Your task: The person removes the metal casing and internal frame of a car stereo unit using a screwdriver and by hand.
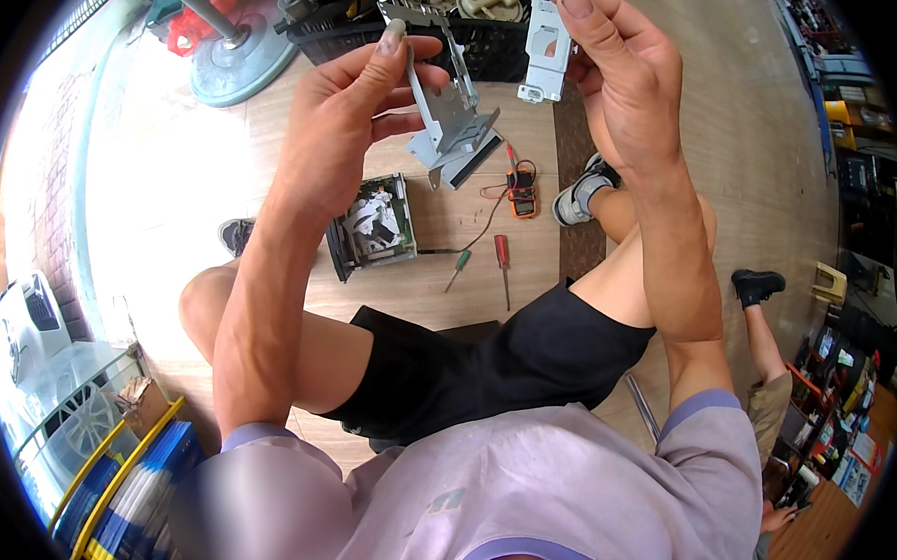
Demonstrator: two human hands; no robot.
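Observation:
My left hand (346, 114) is closed on a bent sheet-metal bracket (449, 115), gripping its near upright edge between thumb and fingers. In my right hand (625, 82) a flat, pale metal plate with cut-outs (547, 50) is pinched by its right edge. Both pieces are held up in front of me, apart from each other. Below the left hand, an opened electronic unit (374, 223) with a dark front and white material inside lies on the floor. Between my feet are an orange multimeter (522, 192), a green-handled screwdriver (458, 268) and a red-handled screwdriver (503, 268).
A black crate (493, 43) of parts stands beyond my hands, beside a round grey stand base (244, 64). Yellow racks with blue packages (143, 494) are at lower left. Cluttered shelves line the right, where another person's leg (763, 341) shows.

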